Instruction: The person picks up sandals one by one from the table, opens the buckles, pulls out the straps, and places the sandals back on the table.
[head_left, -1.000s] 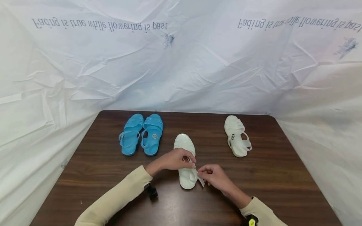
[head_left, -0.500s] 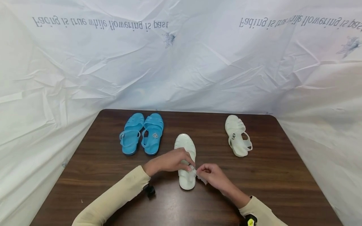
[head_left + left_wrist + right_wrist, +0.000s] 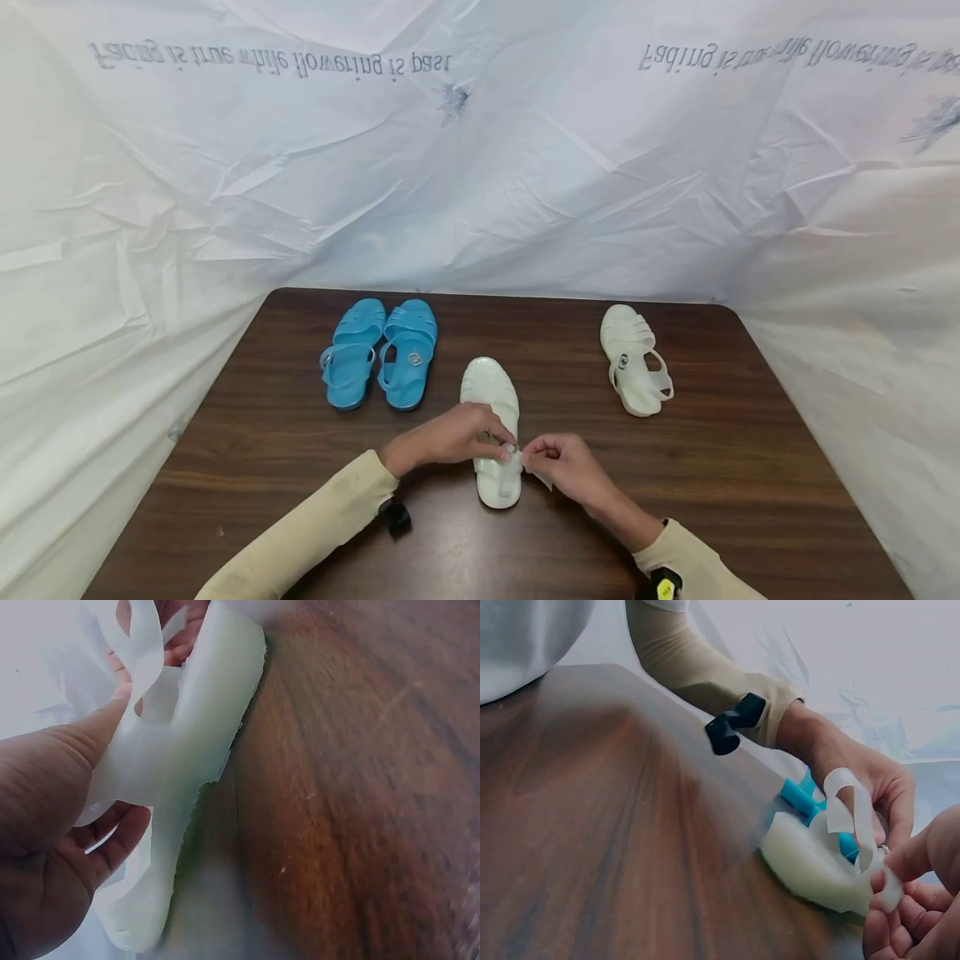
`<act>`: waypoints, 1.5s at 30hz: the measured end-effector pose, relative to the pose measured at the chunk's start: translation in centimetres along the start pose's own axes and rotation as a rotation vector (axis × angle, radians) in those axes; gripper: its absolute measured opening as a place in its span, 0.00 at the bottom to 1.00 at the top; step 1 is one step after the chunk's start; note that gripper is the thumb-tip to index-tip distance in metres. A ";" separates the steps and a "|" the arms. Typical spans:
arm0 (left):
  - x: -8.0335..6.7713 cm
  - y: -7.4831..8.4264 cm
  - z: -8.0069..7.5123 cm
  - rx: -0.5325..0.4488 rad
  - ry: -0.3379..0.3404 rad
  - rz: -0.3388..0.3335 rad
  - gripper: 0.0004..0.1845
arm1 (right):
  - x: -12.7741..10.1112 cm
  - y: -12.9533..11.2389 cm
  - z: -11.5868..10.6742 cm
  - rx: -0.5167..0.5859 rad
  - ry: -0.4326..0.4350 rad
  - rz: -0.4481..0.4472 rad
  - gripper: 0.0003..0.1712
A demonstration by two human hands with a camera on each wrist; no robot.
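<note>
A white sandal (image 3: 488, 385) lies on the table, toe pointing away from me. My left hand (image 3: 453, 435) reaches over it from the left and pinches the strap at the buckle, which the fingers mostly hide. In the left wrist view, the thumb presses on the white strap (image 3: 148, 652) while other fingers curl at the sandal's side. On the sandal's right, my right hand (image 3: 572, 471) pinches the strap's free end between thumb and fingers. The right wrist view has the strap (image 3: 862, 825) looping above the sole (image 3: 806, 862).
A pair of blue sandals (image 3: 408, 372) stands at the back left of the brown table (image 3: 675, 517). The other white sandal (image 3: 633, 379), its strap fastened, sits at the back right. Printed white sheeting (image 3: 480, 192) hangs behind and beside the table.
My left hand has shifted slightly toward me along the strap. The strap has bent into a different loop over the heel. The right hand keeps its pinch, nearly in place.
</note>
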State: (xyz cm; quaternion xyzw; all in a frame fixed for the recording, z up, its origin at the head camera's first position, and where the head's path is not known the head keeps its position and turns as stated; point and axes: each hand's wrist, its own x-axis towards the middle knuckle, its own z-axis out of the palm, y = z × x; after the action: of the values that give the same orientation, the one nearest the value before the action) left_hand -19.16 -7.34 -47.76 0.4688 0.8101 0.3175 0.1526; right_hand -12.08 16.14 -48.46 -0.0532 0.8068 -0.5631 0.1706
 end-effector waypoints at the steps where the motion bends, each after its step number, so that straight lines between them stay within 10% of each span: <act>1: 0.0 0.0 0.1 -0.004 0.011 0.008 0.16 | 0.0 -0.1 -0.1 0.004 -0.001 0.001 0.09; 45: -1.0 -0.5 2.5 -0.230 0.193 -0.055 0.14 | 0.0 -0.1 -0.2 0.189 -0.098 0.073 0.13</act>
State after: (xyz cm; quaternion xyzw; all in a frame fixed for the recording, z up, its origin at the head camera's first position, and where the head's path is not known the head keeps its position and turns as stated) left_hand -17.62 -7.41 -49.97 0.3931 0.7917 0.4476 0.1354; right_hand -12.14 16.29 -48.26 -0.0351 0.7420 -0.6270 0.2346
